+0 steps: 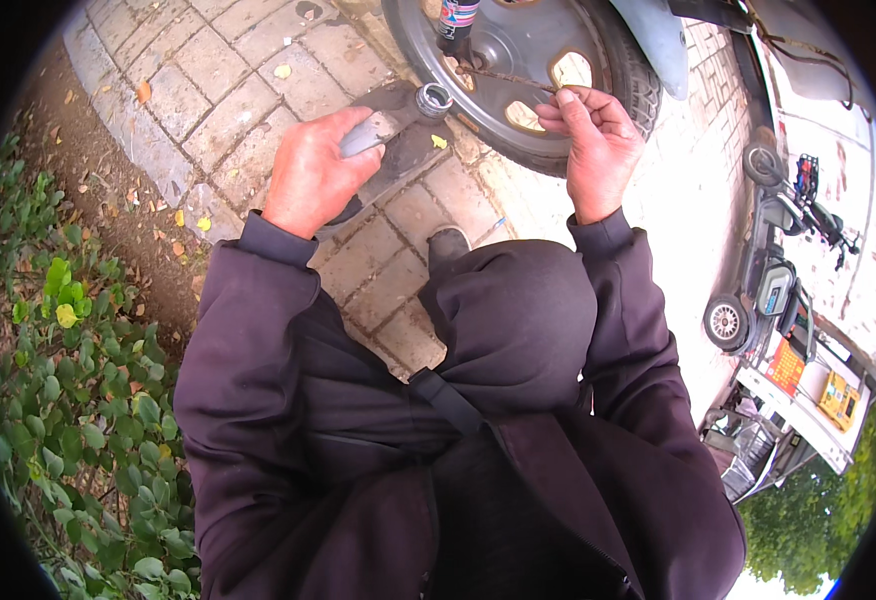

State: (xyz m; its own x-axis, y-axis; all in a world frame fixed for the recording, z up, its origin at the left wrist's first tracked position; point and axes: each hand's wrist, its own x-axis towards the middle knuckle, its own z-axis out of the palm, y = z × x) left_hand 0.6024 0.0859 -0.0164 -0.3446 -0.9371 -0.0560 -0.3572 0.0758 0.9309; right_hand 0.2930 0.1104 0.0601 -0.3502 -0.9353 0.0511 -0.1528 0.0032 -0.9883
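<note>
My left hand [320,165] is closed around the grey handle of a tool [370,134], whose round, metal, ring-like end [434,99] points toward the wheel [503,45]. Thumb and fingers of my right hand [595,140] are pinched together at the wheel's near right side. They meet at the end of a thin dark rod [514,76] that runs across the grey rim from near the hub. Whether a smaller part is also between these fingertips is hidden. A dark cylinder with a colourful label [456,22] is by the hub.
A dark flat mat-like piece [398,150] lies on the brick paving beside the wheel. Green shrubs [88,420] grow along the left. A parked scooter [778,220] and a cart with a yellow box [838,400] stand at the right. My shoe [448,243] is on the paving.
</note>
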